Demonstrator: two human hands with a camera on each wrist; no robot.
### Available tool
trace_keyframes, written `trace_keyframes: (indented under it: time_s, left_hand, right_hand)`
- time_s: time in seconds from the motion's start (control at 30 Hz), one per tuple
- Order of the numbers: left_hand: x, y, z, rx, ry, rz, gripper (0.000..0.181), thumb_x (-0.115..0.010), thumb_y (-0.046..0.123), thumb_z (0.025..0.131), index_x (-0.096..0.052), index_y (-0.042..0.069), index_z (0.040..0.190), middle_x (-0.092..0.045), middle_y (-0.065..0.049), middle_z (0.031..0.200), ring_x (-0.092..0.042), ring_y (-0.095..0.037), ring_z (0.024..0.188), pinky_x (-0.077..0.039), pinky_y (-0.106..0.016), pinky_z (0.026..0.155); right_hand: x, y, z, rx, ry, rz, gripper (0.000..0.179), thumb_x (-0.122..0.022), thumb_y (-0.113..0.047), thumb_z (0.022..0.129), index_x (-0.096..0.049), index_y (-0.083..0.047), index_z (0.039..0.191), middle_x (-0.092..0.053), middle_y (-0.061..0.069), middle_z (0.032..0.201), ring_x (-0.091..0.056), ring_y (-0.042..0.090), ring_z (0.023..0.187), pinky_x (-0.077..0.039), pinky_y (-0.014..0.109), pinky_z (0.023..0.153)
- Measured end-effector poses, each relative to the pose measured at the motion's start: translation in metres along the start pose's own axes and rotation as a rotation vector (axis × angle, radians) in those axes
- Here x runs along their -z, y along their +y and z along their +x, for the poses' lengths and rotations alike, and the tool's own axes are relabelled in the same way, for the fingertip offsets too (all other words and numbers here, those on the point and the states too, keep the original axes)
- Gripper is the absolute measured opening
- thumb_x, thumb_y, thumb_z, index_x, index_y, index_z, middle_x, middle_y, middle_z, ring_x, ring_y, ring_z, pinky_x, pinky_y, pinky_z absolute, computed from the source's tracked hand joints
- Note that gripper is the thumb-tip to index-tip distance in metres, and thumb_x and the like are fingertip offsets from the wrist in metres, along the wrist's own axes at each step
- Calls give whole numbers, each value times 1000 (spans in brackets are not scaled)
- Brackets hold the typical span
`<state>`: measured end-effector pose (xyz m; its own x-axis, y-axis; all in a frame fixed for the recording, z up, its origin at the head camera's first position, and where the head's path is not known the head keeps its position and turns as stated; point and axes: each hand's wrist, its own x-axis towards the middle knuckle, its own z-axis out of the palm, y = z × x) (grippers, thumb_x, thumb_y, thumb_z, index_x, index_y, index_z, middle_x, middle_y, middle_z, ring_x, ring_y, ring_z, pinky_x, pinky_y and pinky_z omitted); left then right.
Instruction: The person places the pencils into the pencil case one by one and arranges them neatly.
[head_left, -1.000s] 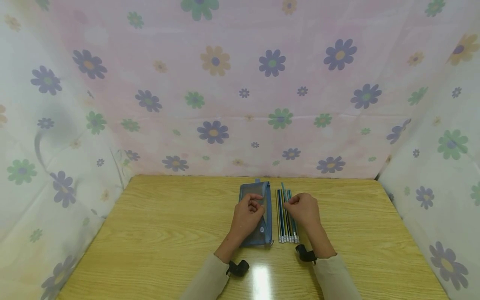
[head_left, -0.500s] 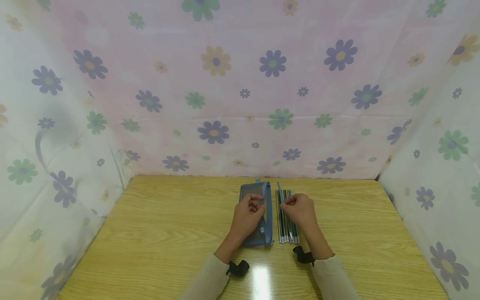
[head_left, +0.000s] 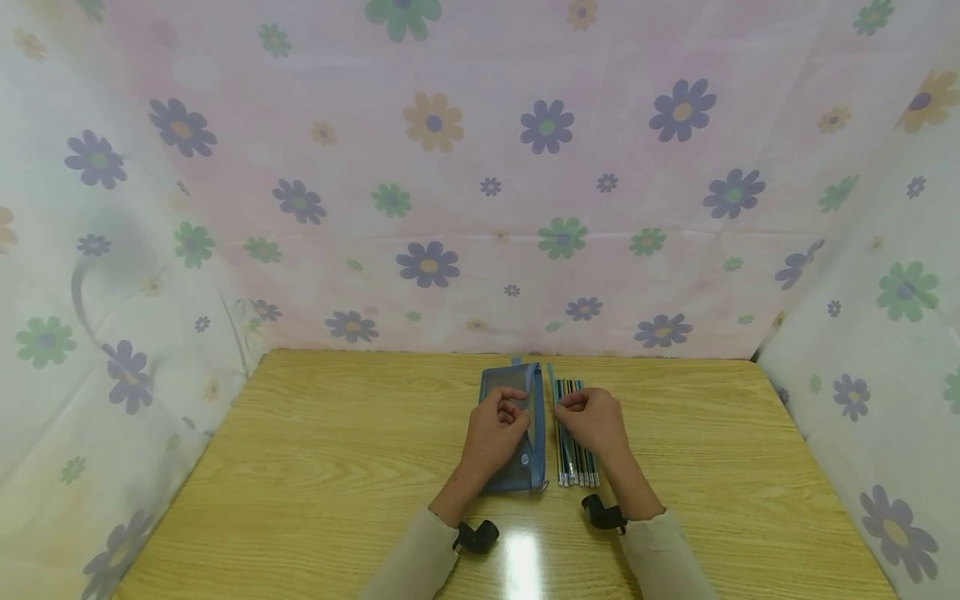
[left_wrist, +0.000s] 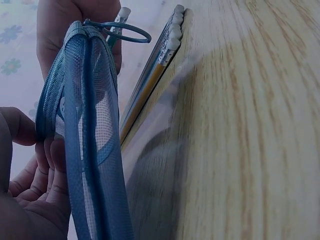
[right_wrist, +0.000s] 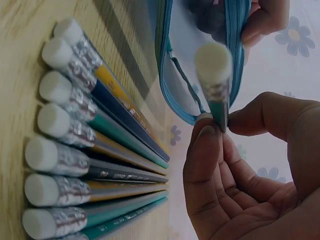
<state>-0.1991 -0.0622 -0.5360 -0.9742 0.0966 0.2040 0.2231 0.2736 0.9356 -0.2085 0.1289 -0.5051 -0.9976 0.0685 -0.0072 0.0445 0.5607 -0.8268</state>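
A blue mesh zip pencil case [head_left: 536, 467] lies on the table, its zip edges spread apart in the right wrist view. My left hand [head_left: 495, 429] pinches the edge of its mouth between thumb and fingers [left_wrist: 57, 155]. In my right hand [head_left: 596, 421] a green pencil [right_wrist: 216, 100] is pinched between thumb and fingertips, its white eraser facing the right wrist camera. That pencil slants over the gap between the case and a row of pencils [head_left: 576, 471]. The row's white erasers and silver ferrules point toward me; the barrels are yellow, dark blue, green and black.
The wood-grain table [head_left: 337, 467] extends to both sides of the case and pencils. A flowered cloth [head_left: 480, 208] rises behind the far edge and along both sides. A metal zip pull [left_wrist: 125, 31] sticks out at the case's near end.
My right hand has moved left with the green pencil, from above the pencil row to beside the pencil case. The left hand and case have stayed in place.
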Motion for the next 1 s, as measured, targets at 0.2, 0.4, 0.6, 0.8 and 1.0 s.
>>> trace_keyframes:
  time_s: [0.2, 0.4, 0.6, 0.8, 1.0]
  left_hand:
    - [0, -1, 1, -4, 0, 0, 24, -69, 6, 100, -68, 8, 124, -67, -2, 87, -63, -14, 70, -51, -25, 62]
    - [0, -1, 1, -13, -1, 2, 25, -67, 6, 100, -68, 6, 125, -66, -1, 87, -63, -12, 70, -52, -25, 63]
    - [1, 0, 0, -10, 1, 1, 25, -67, 7, 100, -67, 10, 124, -66, -1, 87, -63, -12, 71, -52, -25, 63]
    - [1, 0, 0, -11, -1, -5, 25, -67, 8, 100, -67, 10, 125, -66, -1, 88, -64, -12, 72, -53, -25, 64]
    - [1, -1, 0, -9, -6, -4, 26, -67, 8, 100, -67, 8, 126, -66, -1, 88, -64, -12, 73, -54, -25, 65]
  right_hand:
    - [-3, -2, -2, 7, -15, 35, 15, -75, -11, 90, -79, 0, 97, -76, 10, 86, -70, 19, 72, -58, 34, 62]
    - [-7, -4, -2, -15, -35, 83, 15, -73, -9, 92, -78, 2, 101, -75, 12, 87, -70, 18, 66, -61, 34, 60]
    - [-12, -4, -2, -25, -34, 97, 14, -73, -8, 92, -78, 2, 101, -76, 12, 88, -71, 18, 66, -61, 33, 61]
    - [-16, -4, -1, -30, -19, 112, 15, -73, -9, 92, -79, 2, 102, -76, 12, 89, -72, 18, 71, -61, 33, 62]
    - [-22, -4, -2, -52, -14, 174, 18, -74, -9, 94, -79, 2, 106, -76, 13, 93, -72, 18, 75, -61, 32, 62]
